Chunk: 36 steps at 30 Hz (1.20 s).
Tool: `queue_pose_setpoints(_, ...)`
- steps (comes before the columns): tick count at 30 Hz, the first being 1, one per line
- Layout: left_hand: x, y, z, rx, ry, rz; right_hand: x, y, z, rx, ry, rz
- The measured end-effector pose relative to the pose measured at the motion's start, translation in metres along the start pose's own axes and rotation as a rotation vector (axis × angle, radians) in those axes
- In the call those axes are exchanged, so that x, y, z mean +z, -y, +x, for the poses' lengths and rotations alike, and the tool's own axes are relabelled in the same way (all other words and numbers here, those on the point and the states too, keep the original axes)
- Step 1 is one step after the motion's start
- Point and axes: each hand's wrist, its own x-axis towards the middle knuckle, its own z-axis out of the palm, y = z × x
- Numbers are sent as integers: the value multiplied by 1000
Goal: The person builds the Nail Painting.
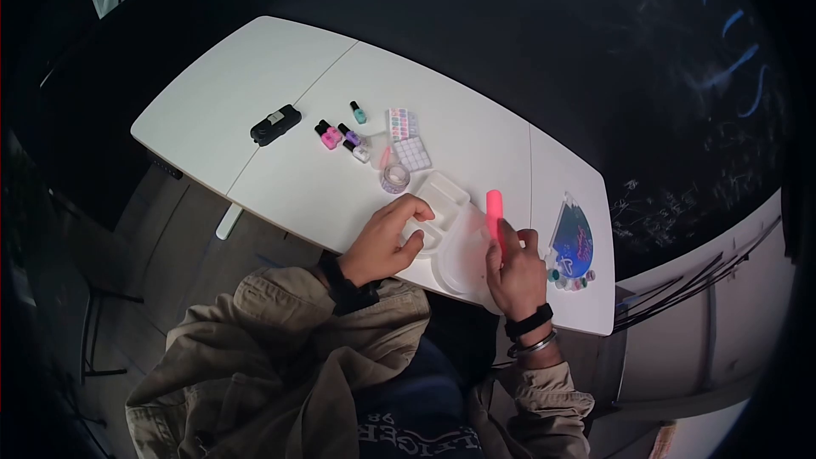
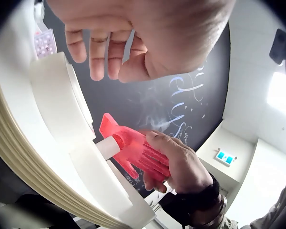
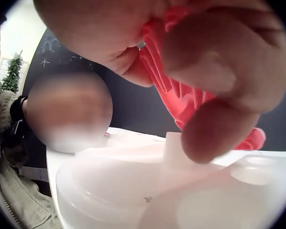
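Hand model [image 1: 495, 211], pink-red with spread fingers, at a white peg [image 2: 107, 147] beside the white compartment tray [image 1: 446, 194]. Right hand [image 1: 517, 279]: fingers and thumb curled round the model, gripping it. Left hand [image 1: 387, 240]: loosely bent, thumb and forefinger apart, holding nothing, above the tray. Farther out: round container [image 1: 394, 177]; white gridded sheet [image 1: 414, 154]; coloured sheet [image 1: 401, 124]; small bottles with black caps, pink [image 1: 330, 138], purple [image 1: 350, 137], white [image 1: 361, 153] and teal [image 1: 359, 116]. Blue package [image 1: 574, 242]: pink script, illegible. Dark shirt [image 1: 425, 399]: pale lettering, "98" legible. Blackboard [image 1: 646, 59]: blue handwriting, partly cut off.
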Motion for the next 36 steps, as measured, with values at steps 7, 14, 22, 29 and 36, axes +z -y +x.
queue_pose_setpoints(7,0,0,-2,-121,69,-12,10,8,-3,-97,9,-38)
queue_pose_setpoints(14,2,4,-2,-38,69,28,7,9,3,-160,73,-30)
queue_pose_setpoints(22,3,3,-1,-28,80,63,26,33,-5,-128,61,-76)
queue_pose_setpoints(29,3,2,-2,-17,103,136,27,37,-5,-93,38,-59)
queue_pose_setpoints(36,0,-1,0,14,128,164,-1,-16,11,-100,-101,366)
